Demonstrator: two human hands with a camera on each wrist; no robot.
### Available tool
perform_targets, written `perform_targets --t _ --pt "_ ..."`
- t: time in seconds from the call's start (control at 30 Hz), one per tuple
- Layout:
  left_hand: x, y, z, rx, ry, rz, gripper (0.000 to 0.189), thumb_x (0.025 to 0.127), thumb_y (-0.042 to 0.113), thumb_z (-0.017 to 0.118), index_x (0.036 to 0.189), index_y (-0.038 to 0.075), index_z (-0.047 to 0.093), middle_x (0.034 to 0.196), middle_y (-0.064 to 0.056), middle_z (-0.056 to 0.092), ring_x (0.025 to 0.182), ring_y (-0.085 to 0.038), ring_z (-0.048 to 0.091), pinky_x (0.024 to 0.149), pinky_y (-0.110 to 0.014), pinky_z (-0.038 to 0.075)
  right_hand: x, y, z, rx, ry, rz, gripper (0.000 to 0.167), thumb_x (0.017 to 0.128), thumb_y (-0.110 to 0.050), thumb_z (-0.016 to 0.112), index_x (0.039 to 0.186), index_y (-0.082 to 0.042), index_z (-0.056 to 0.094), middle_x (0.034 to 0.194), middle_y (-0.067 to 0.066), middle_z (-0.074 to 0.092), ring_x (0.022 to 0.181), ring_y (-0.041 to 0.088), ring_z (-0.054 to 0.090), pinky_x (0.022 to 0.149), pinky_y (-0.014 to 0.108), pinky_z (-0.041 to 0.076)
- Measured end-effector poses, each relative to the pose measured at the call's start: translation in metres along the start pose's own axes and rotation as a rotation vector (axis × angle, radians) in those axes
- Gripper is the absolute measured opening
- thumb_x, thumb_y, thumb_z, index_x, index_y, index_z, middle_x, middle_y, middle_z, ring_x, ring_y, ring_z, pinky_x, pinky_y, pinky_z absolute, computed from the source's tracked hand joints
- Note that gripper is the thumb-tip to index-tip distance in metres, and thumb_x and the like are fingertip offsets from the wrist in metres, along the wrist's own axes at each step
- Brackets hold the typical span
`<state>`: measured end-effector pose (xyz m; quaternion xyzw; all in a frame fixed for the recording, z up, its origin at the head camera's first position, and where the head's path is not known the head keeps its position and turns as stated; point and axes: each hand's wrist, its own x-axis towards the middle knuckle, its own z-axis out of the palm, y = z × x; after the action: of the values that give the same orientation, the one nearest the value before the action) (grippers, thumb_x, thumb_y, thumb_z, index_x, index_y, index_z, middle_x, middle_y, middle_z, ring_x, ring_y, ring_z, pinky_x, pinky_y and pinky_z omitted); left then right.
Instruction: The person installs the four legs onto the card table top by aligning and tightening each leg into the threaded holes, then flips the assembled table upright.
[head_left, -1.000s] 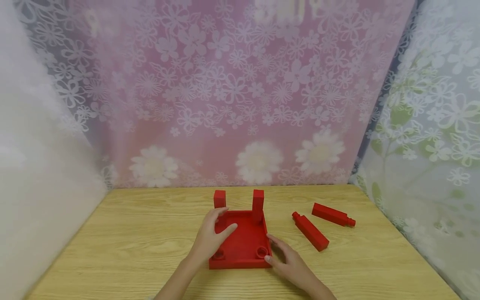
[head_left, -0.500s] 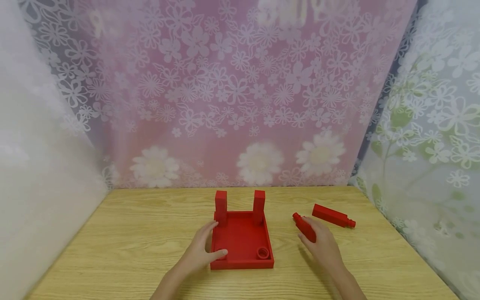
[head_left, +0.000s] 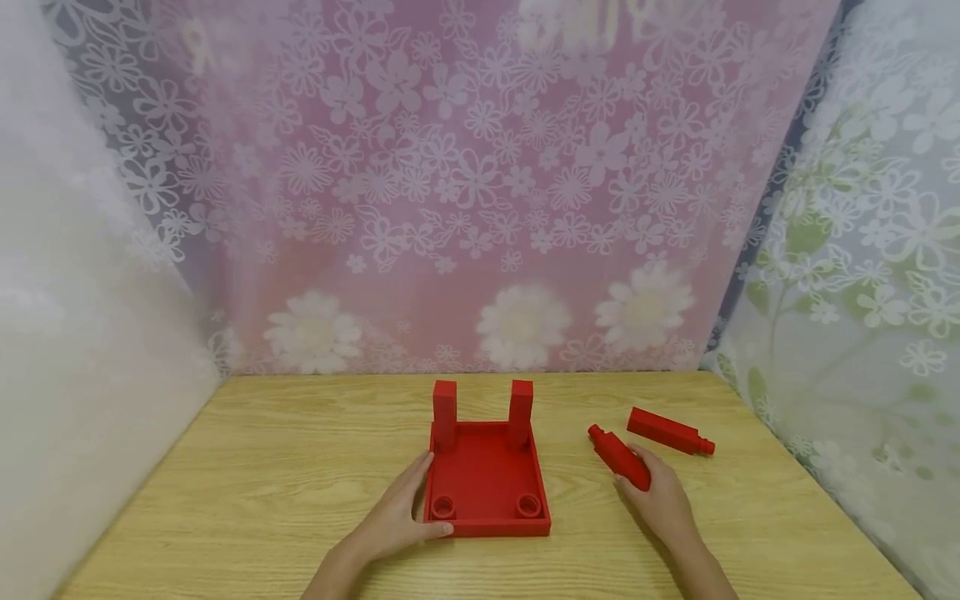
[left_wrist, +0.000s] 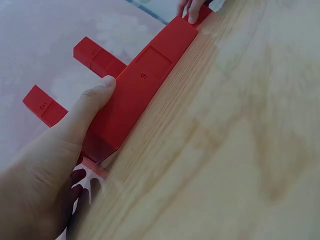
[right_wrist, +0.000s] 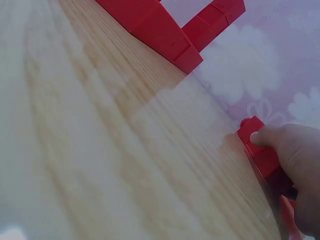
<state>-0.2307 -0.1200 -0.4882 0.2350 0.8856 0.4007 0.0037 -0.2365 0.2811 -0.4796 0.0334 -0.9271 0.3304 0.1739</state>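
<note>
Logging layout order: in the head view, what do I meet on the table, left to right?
Left hand → red tray → red block in grip, held by the right hand → loose red block, a bit farther back.

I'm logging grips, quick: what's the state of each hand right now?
Left hand: holding the red tray by its near left corner.
Right hand: holding a peg-ended red block between thumb and fingers.
</note>
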Motion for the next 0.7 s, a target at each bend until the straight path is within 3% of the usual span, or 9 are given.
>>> perform_targets --t 0.23,0.5,0.7 --pt "-0.003 -0.002 0.001 -0.007 0.002 0.018 0.101 0.075 0.056 0.067 0.148 0.009 0.015 0.15 -0.007 0.017 0.133 -0.033 0.02 0.099 -0.057 0.024 -0.002 -0.002 0.0 0.022 -0.015 0.018 0.05 0.083 -0.005 0.065 0.129 0.001 0.046 0.12 0.027 0.05 0.102 0.039 0.05 0.08 0.051 0.04" --pt "-0.003 -0.003 0.001 -0.004 0.004 -0.005 0.101 0.074 0.058 0.066 0.148 0.012 0.015 0.15 -0.005 0.017 0.133 -0.031 0.02 0.1 -0.056 0.023 -0.002 -0.008 -0.002 0.09 0.026 0.09 0.042 0.085 -0.005 0.06 0.125 -0.001 0.05 0.121 0.027 0.051 0.104 0.039 0.05 0.084 0.052 0.04" --pt "-0.002 -0.003 0.001 0.008 -0.004 -0.005 0.101 0.074 0.059 0.065 0.148 0.012 0.015 0.15 -0.005 0.017 0.133 -0.031 0.02 0.099 -0.056 0.024 -0.001 -0.015 -0.003 0.116 0.07 0.033 0.038 0.084 -0.002 0.062 0.121 -0.002 0.054 0.115 0.026 0.055 0.1 0.038 0.053 0.083 0.051 0.041"
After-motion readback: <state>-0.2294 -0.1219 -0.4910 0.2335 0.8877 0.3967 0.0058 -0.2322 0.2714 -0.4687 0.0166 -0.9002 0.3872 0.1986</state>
